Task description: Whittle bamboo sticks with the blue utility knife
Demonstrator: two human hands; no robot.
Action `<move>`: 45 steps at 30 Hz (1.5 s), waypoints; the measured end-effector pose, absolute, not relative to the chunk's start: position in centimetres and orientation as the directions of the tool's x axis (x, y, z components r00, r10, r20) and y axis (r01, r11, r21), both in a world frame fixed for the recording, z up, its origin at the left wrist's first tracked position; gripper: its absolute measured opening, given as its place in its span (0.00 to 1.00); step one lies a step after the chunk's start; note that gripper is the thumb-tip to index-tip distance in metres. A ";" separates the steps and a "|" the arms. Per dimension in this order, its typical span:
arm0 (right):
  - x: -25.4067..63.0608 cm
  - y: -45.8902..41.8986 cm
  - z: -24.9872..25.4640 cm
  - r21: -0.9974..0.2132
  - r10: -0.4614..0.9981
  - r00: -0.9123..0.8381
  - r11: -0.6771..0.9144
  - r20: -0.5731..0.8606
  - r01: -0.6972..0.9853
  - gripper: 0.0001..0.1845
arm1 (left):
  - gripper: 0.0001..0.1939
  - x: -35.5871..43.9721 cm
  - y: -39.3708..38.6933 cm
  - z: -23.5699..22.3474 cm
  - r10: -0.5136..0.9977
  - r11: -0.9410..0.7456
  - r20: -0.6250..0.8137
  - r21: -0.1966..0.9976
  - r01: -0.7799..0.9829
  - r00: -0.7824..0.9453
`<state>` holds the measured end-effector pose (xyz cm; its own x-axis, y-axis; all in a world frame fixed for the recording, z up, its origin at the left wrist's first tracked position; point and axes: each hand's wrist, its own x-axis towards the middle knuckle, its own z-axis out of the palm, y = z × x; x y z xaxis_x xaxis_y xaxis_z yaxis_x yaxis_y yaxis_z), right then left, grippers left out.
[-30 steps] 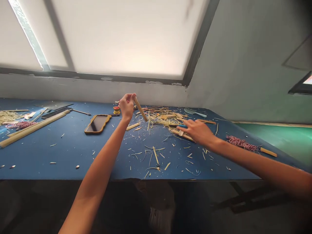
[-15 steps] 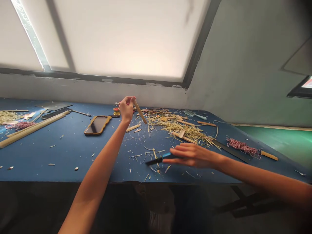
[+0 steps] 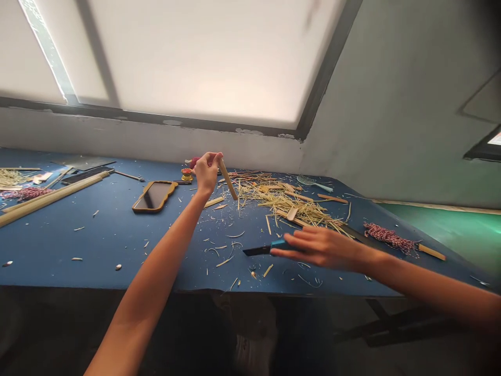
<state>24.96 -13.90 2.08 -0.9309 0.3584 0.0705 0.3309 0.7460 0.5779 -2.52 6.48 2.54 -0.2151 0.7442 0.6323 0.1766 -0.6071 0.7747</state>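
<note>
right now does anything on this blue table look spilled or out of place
Yes: bamboo shavings lie heaped and strewn across the blue table, right out toward its near edge, like spilled litter.

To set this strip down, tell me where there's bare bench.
For the bamboo strip in your left hand: the widest bare patch is the blue tabletop between the wavy-cased phone and the front edge. Crowded: the shavings heap and, far left, long bamboo strips.
</note>
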 end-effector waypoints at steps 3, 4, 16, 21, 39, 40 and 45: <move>26.9 -13.4 1.0 0.614 0.447 -0.894 0.696 0.036 0.372 0.31 | 0.12 -2.2 5.9 2.8 0.737 -0.624 0.648 0.762 0.176 -0.191; 28.3 -12.5 1.0 0.639 0.512 -0.855 0.633 0.078 0.437 0.31 | 0.12 -2.1 5.7 2.8 0.736 -0.627 0.651 0.759 0.176 -0.183; 27.7 -12.5 4.1 -0.089 0.782 -0.395 0.492 0.483 0.866 0.25 | 0.16 -0.5 4.2 3.3 0.706 -0.700 0.688 0.714 0.018 0.168; 25.6 -14.9 2.1 0.086 0.740 -0.617 0.619 0.268 0.781 0.23 | 0.17 0.4 1.8 4.2 0.580 -0.683 0.567 0.730 -0.031 0.585; 23.3 -12.3 0.1 -0.056 0.752 -0.436 0.528 0.494 0.848 0.15 | 0.18 0.0 1.7 4.5 0.435 -0.683 0.445 0.730 -0.035 0.783; 23.2 -12.3 0.2 -0.076 0.762 -0.434 0.530 0.481 0.845 0.15 | 0.18 0.0 1.7 4.4 0.439 -0.681 0.447 0.732 -0.037 0.779; 23.4 -12.7 0.9 -0.096 0.791 -0.425 0.512 0.441 0.854 0.16 | 0.16 0.4 1.2 4.5 0.451 -0.660 0.455 0.749 -0.057 0.768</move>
<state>23.36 -12.67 0.86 -0.4247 0.7909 0.4407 0.8537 0.5119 -0.0960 0.37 1.16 4.45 0.7675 0.4511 0.4554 -0.0565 -0.6601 0.7491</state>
